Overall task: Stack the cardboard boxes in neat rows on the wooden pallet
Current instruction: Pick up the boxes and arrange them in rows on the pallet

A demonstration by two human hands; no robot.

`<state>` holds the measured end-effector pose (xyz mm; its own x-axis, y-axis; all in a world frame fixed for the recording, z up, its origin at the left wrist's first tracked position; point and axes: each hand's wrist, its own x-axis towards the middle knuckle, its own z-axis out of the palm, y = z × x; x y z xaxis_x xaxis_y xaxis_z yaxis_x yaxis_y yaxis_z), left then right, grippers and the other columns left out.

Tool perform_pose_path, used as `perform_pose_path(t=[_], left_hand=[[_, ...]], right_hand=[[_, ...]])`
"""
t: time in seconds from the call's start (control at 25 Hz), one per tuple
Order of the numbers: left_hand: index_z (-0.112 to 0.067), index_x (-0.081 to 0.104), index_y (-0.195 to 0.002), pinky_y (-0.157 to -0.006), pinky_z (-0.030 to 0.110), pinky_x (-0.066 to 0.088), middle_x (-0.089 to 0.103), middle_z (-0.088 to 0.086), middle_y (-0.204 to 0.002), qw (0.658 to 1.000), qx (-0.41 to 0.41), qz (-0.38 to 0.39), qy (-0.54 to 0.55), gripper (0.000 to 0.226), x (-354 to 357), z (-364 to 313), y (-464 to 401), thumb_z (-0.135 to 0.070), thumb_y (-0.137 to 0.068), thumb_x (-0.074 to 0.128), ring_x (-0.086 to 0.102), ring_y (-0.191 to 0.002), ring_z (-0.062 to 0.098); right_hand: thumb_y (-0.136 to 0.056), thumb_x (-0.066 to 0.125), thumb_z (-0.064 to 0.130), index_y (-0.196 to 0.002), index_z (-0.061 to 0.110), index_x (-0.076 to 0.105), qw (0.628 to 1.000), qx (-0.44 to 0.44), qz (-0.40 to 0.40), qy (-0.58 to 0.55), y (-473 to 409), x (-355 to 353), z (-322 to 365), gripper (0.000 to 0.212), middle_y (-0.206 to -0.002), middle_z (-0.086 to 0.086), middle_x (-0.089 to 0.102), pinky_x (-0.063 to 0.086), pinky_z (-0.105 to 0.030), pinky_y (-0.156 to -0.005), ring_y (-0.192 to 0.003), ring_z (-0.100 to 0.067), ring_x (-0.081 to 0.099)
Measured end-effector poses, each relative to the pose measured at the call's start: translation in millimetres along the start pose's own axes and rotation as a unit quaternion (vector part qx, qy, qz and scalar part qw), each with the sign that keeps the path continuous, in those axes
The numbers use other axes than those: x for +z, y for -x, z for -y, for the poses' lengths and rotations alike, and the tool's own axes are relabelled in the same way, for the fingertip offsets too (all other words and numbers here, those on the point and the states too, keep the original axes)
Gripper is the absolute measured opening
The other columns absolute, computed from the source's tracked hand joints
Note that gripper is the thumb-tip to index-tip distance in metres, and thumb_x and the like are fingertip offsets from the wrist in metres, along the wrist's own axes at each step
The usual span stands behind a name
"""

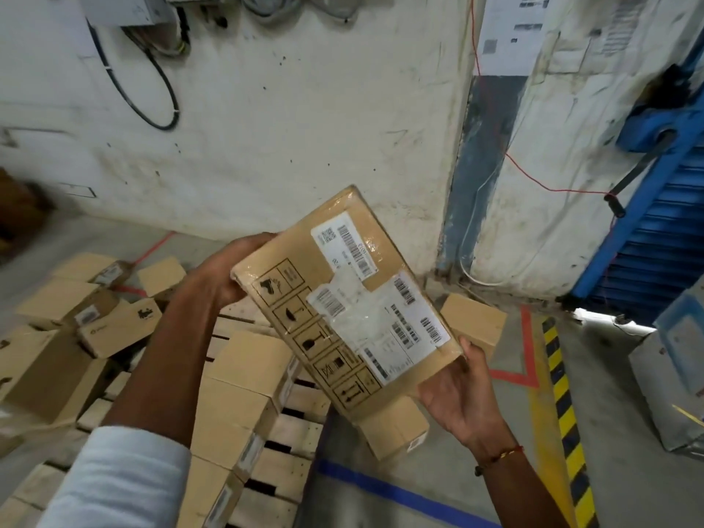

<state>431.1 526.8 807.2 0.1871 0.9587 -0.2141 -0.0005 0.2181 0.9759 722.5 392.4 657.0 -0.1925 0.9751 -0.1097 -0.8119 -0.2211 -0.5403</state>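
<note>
I hold a flat cardboard box (344,299) tilted in the air, its labelled face with barcodes and handling symbols turned up. My left hand (224,272) grips its upper left edge and my right hand (455,394) supports its lower right corner from beneath. Below lies the wooden pallet (289,432). On it a row of upright boxes (244,398) runs toward me, and a loose heap of boxes (76,318) covers its left side.
Two more boxes rest on the concrete floor right of the pallet, one near (396,428) and one farther back (474,322). A white wall stands behind. A blue shutter (655,242) is at right. Yellow-black hazard tape (564,413) and a blue line (400,493) mark the floor.
</note>
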Motion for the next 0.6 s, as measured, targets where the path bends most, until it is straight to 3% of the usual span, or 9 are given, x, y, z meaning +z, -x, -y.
perform_pose_path(t=[0.04, 0.08, 0.16, 0.2, 0.28, 0.4, 0.44, 0.52, 0.6], left_hand=[[-0.015, 0.071, -0.065, -0.059, 0.023, 0.054, 0.063, 0.001, -0.061, 0.995, -0.001, 0.017, 0.094, 0.047, 7, 3, 3, -0.022, -0.102, 0.044, 0.062, -0.06, 0.015], [-0.01, 0.074, -0.083, -0.073, 0.03, 0.058, 0.07, 0.006, -0.081, 0.983, 0.016, 0.049, 0.175, 0.04, 12, 12, 7, -0.023, -0.102, 0.042, 0.067, -0.079, 0.02], [-0.008, 0.06, -0.132, -0.104, 0.054, 0.046, 0.064, 0.016, -0.131, 0.962, 0.027, 0.051, 0.266, 0.047, 30, 32, 12, -0.038, -0.1, 0.043, 0.059, -0.123, 0.034], [-0.011, 0.055, -0.14, -0.107, 0.059, 0.041, 0.06, 0.016, -0.14, 0.961, 0.019, 0.041, 0.273, 0.055, 45, 39, 17, -0.046, -0.1, 0.041, 0.056, -0.13, 0.037], [-0.015, 0.061, -0.133, -0.101, 0.055, 0.049, 0.064, 0.014, -0.136, 0.957, 0.039, 0.007, 0.288, 0.057, 71, 47, 20, -0.054, -0.102, 0.035, 0.062, -0.125, 0.037], [-0.016, 0.069, -0.117, -0.08, 0.044, 0.061, 0.073, 0.013, -0.121, 0.967, 0.063, -0.028, 0.246, 0.057, 85, 43, 26, -0.056, -0.104, 0.03, 0.07, -0.112, 0.034], [-0.017, 0.07, -0.117, -0.077, 0.042, 0.062, 0.075, 0.012, -0.117, 0.975, 0.055, -0.03, 0.213, 0.06, 85, 42, 25, -0.057, -0.104, 0.027, 0.072, -0.108, 0.032], [-0.019, 0.066, -0.126, -0.081, 0.043, 0.06, 0.075, 0.009, -0.118, 0.991, 0.035, -0.015, 0.128, 0.063, 83, 48, 15, -0.06, -0.103, 0.024, 0.072, -0.107, 0.028], [-0.021, 0.06, -0.138, -0.095, 0.052, 0.053, 0.071, 0.01, -0.127, 0.996, 0.008, 0.011, 0.084, 0.066, 78, 54, 6, -0.064, -0.101, 0.026, 0.068, -0.115, 0.031]], right_hand=[[-0.067, 0.091, 0.039, -0.16, 0.025, 0.025, 1.0, -0.006, 0.02, 0.021, -3, -3, 8, 0.115, -0.16, -0.017, 0.037, 0.048, -0.066, -0.097, -0.141, -0.044, 0.044], [-0.07, 0.088, 0.038, -0.16, 0.026, 0.023, 0.999, -0.01, 0.025, 0.047, -7, -1, 18, 0.111, -0.162, -0.017, 0.034, 0.043, -0.066, -0.102, -0.145, -0.045, 0.037], [-0.078, 0.082, 0.034, -0.16, 0.029, 0.023, 0.995, 0.012, 0.071, 0.072, -19, -3, 31, 0.101, -0.162, -0.018, 0.034, 0.038, -0.066, -0.108, -0.146, -0.046, 0.034], [-0.081, 0.08, 0.03, -0.159, 0.032, 0.025, 0.993, 0.026, 0.087, 0.078, -25, -8, 35, 0.095, -0.161, -0.017, 0.036, 0.036, -0.067, -0.109, -0.145, -0.046, 0.037], [-0.087, 0.075, 0.024, -0.156, 0.038, 0.031, 0.984, 0.06, 0.103, 0.133, -34, -13, 43, 0.082, -0.159, -0.012, 0.041, 0.039, -0.065, -0.11, -0.144, -0.04, 0.041], [-0.086, 0.072, 0.029, -0.146, 0.055, 0.042, 0.93, 0.024, 0.064, 0.362, -46, -18, 55, 0.072, -0.166, 0.014, 0.027, 0.043, -0.036, -0.106, -0.154, -0.015, 0.025], [-0.089, 0.069, 0.025, -0.147, 0.055, 0.04, 0.912, 0.0, 0.068, 0.404, -51, -13, 60, 0.071, -0.165, 0.017, 0.027, 0.043, -0.03, -0.102, -0.152, -0.01, 0.027], [-0.098, 0.059, 0.017, -0.148, 0.041, 0.044, 0.916, 0.001, 0.081, 0.394, -63, 3, 68, 0.057, -0.151, 0.005, 0.053, 0.052, -0.029, -0.088, -0.135, -0.016, 0.054], [-0.1, 0.06, 0.032, -0.144, 0.039, 0.046, 0.909, 0.005, 0.068, 0.411, -77, 20, 69, 0.047, -0.133, 0.001, 0.068, 0.059, -0.037, -0.08, -0.116, -0.02, 0.068]])
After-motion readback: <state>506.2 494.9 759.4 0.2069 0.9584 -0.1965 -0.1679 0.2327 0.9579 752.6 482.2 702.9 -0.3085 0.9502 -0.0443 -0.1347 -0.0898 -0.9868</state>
